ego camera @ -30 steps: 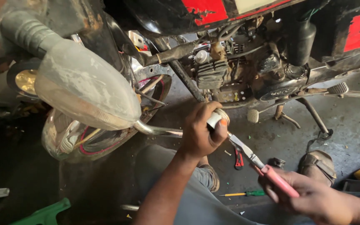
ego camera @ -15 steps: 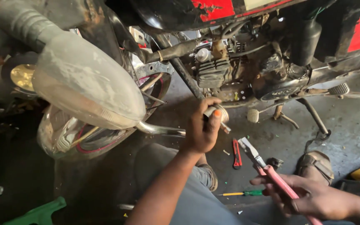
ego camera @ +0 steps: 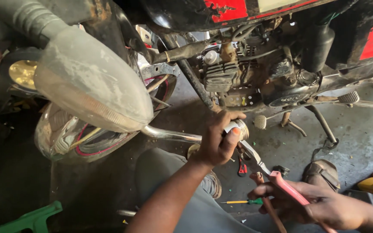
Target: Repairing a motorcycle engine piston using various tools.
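Now the left hand (ego camera: 216,142) is wrapped around the end of a chrome pipe (ego camera: 173,135), fingers (ego camera: 232,140) closed on its ribbed metal tip, just below the motorbike engine (ego camera: 238,73). Right hand (ego camera: 320,207) grips pliers (ego camera: 277,179) with pink handles, fingers closed on them, jaws pointing up toward the pipe end, near it but whether touching I cannot tell. Red tool (ego camera: 242,166) and a yellow-green screwdriver (ego camera: 240,201) lie on the floor (ego camera: 359,138) between the hands.

Stained grey concrete floor (ego camera: 359,138), sunlit at right, shadowed left.
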